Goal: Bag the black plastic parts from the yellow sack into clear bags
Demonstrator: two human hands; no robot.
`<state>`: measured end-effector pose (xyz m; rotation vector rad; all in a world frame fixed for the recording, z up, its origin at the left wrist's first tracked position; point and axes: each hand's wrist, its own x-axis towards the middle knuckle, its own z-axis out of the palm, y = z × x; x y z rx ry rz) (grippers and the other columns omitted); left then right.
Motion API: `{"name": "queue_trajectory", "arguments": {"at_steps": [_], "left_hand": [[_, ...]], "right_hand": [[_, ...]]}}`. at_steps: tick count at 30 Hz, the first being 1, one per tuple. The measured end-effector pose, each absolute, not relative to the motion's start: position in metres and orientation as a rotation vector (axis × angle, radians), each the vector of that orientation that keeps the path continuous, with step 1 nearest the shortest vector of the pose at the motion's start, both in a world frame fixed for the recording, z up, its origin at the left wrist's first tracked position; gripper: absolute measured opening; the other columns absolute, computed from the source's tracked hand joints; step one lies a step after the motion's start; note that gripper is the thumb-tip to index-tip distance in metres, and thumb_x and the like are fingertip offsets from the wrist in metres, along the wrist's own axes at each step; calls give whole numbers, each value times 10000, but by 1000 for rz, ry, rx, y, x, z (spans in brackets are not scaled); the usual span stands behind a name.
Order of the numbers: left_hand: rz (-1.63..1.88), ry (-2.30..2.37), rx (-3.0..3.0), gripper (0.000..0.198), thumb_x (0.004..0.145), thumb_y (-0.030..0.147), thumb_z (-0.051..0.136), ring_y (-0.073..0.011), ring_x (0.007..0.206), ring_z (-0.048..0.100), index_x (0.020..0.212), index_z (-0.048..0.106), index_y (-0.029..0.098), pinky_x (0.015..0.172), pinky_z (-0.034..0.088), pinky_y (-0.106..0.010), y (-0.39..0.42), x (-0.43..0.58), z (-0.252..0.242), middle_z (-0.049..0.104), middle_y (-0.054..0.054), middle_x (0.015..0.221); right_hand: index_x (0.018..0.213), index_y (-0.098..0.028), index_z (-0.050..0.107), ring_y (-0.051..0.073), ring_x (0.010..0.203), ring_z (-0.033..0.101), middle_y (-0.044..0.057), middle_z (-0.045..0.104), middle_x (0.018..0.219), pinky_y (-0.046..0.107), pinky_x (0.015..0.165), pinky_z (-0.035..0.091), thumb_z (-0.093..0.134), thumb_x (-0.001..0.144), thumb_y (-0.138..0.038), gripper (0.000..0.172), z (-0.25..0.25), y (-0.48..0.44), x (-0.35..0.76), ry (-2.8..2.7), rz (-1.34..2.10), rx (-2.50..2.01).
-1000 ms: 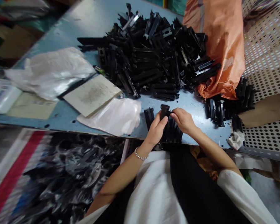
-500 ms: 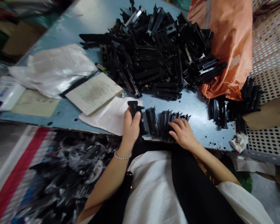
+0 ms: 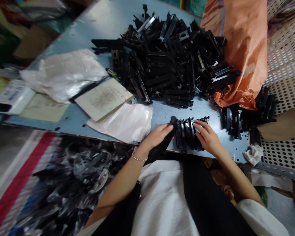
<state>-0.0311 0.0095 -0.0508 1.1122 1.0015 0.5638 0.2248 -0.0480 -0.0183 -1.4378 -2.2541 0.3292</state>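
Observation:
A row of black plastic parts (image 3: 184, 136), long and narrow with notched ends, lies side by side near the table's front edge. My left hand (image 3: 158, 136) is closed on a black plastic part (image 3: 167, 137) at the left end of that row, thumb on its top. Over the right part of the row, my right hand (image 3: 207, 136) rests with its fingers bent and spread, touching the parts' upper ends. Behind both hands rises a big heap of similar black parts (image 3: 162, 65).
An orange woven sack (image 3: 245, 55) leans right of the heap, with more black parts below it. Left are a stained pad (image 3: 103, 98), a white plastic bag (image 3: 71, 70) and a white box (image 3: 13, 96). Under the table's left edge lie plastic-wrapped dark items (image 3: 88, 183).
My left hand has moved right with its black part, up against the row. The row is packed closer together, and my right hand has shifted slightly right.

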Motion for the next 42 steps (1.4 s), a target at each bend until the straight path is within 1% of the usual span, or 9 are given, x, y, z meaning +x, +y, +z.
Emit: {"name": "queue_trajectory", "arguments": {"at_steps": [3, 7, 10, 14, 22, 28, 33, 39, 42], "left_hand": [[482, 851, 1364, 294, 824, 486, 676, -211, 778, 703, 902, 760, 215, 718, 560, -289, -1, -38, -26, 762, -37, 815], [510, 788, 1316, 366, 903, 517, 549, -219, 828, 716, 969, 765, 230, 754, 573, -320, -4, -62, -26, 769, -54, 887], [796, 1179, 1305, 412, 923, 515, 511, -230, 859, 699, 1019, 741, 187, 796, 561, -357, 3, -96, -50, 736, -105, 939], [954, 1755, 1699, 170, 828, 333, 644, -281, 998, 606, 838, 728, 185, 948, 482, -450, 15, -134, -84, 670, -114, 946], [966, 1642, 1363, 144, 776, 311, 682, -148, 669, 599, 734, 631, 182, 639, 485, -266, 41, -166, -92, 644, 1, 710], [1037, 1566, 1334, 86, 749, 133, 574, -157, 731, 664, 809, 617, 179, 697, 543, -274, 46, -177, -89, 696, -11, 754], [957, 1576, 1765, 313, 845, 153, 488, -212, 1066, 666, 1055, 718, 181, 977, 540, -372, 40, -188, -83, 710, -76, 1137], [805, 1575, 2059, 533, 880, 109, 423, -235, 1347, 503, 1386, 556, 210, 1152, 427, -412, 22, -195, -79, 541, -77, 1439], [841, 1601, 1938, 516, 893, 151, 448, -227, 1234, 586, 1400, 534, 199, 1074, 498, -394, 17, -197, -84, 512, -96, 1459]], "right_hand": [[1482, -284, 436, 259, 1320, 520, 112, 466, 1516, 470, 1035, 519, 422, 1004, -159, 494, 0, -46, 198, -2510, 392, -1204], [1344, -241, 591, 257, 1127, 637, 115, 644, 1290, 439, 916, 581, 436, 1015, -222, 364, 5, -35, 190, -2620, 538, -1118], [1216, -249, 675, 257, 1060, 653, 112, 671, 1157, 439, 907, 578, 507, 992, -316, 288, -6, -26, 198, -2339, 690, -1303], [1090, -250, 718, 213, 852, 672, 67, 686, 967, 396, 755, 607, 612, 907, -485, 316, -30, -19, 191, -1596, 1224, -1419], [953, -204, 743, 138, 653, 641, 29, 709, 781, 245, 568, 527, 871, 650, -498, 442, -49, -34, 121, -659, 1851, -1207], [1063, -237, 729, 137, 698, 621, 16, 691, 900, 307, 714, 541, 793, 740, -475, 407, -51, -37, 81, -968, 1805, -1221], [1107, -201, 707, 197, 891, 618, 58, 648, 989, 352, 853, 494, 668, 860, -365, 298, -61, -33, 72, -1616, 1424, -1424], [1160, -207, 671, 212, 916, 609, 58, 626, 962, 346, 839, 497, 594, 927, -368, 294, -59, -31, 73, -1822, 1361, -1411], [1194, -218, 658, 221, 896, 596, 76, 599, 1003, 352, 797, 508, 588, 933, -389, 320, -49, -32, 77, -1835, 1182, -1510]]}}
